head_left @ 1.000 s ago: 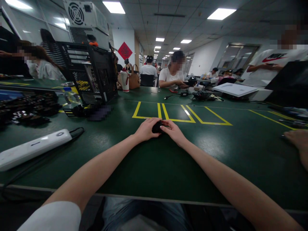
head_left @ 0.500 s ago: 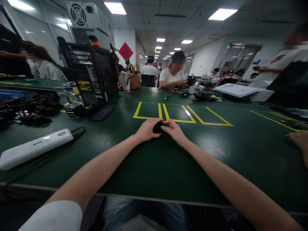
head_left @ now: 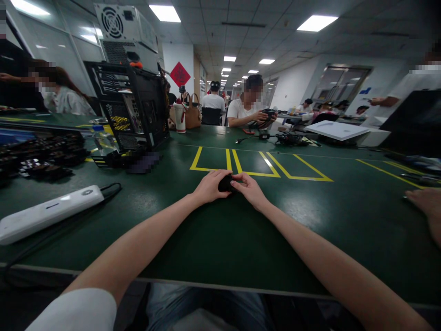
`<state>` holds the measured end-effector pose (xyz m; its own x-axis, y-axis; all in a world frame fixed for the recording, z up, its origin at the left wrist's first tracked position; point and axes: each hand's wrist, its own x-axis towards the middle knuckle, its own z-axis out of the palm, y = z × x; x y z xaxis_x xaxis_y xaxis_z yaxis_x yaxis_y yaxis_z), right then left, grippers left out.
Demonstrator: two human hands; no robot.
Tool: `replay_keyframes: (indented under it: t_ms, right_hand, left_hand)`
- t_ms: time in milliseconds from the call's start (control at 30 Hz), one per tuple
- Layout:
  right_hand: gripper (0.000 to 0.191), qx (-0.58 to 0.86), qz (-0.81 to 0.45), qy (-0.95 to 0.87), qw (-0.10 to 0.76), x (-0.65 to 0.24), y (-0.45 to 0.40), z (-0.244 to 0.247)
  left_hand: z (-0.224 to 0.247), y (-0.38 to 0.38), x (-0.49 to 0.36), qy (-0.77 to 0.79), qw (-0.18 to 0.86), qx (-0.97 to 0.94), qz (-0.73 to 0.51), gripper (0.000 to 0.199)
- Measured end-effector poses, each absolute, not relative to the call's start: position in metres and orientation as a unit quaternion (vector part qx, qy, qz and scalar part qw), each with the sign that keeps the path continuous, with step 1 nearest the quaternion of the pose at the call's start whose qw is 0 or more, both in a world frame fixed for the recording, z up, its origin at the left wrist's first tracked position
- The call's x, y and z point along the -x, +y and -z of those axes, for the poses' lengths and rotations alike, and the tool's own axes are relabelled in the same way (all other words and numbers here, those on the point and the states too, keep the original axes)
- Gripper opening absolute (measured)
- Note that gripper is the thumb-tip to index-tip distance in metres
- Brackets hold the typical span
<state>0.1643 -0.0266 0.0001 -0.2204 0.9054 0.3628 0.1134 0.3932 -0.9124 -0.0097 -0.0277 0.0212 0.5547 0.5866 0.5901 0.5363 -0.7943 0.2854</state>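
Left grip [head_left: 209, 186] and right grip [head_left: 252, 189] clasp a black object [head_left: 224, 184], yellow tape [head_left: 228, 159] just beyond.

The location is an open-plan office equipped as an electronics workshop. Identifying features: a long, green-topped workbench [head_left: 234, 248] marked with 3 adjoining yellow tape outlines [head_left: 211, 169]; an open, black metal computer case [head_left: 149, 108]; rectangular white light panels [head_left: 164, 13] in a grey tiled ceiling [head_left: 275, 39]; and white-shirted people [head_left: 212, 100] seated further back.
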Motion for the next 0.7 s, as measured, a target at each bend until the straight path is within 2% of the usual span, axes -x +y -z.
replay_keyframes:
  t_ms: [333, 533, 700]
  right_hand:
    - [0.032, 0.352, -0.449, -0.677, 0.464, -0.1666, -0.0295, -0.0057]
    - [0.021, 0.349, -0.423, -0.679, 0.489, -0.1644, -0.029, -0.0038]
    - [0.03, 0.368, -0.41, -0.677, 0.488, -0.1636, -0.0271, -0.0033]
  left_hand:
    - [-0.0225, -0.0294, 0.0101, 0.328, 0.042, -0.879, -0.343, 0.058]
    - [-0.022, -0.0289, 0.0096, 0.323, 0.037, -0.88, -0.347, 0.059]
    - [-0.0205, -0.0266, 0.0085, 0.324, 0.036, -0.878, -0.349, 0.059]
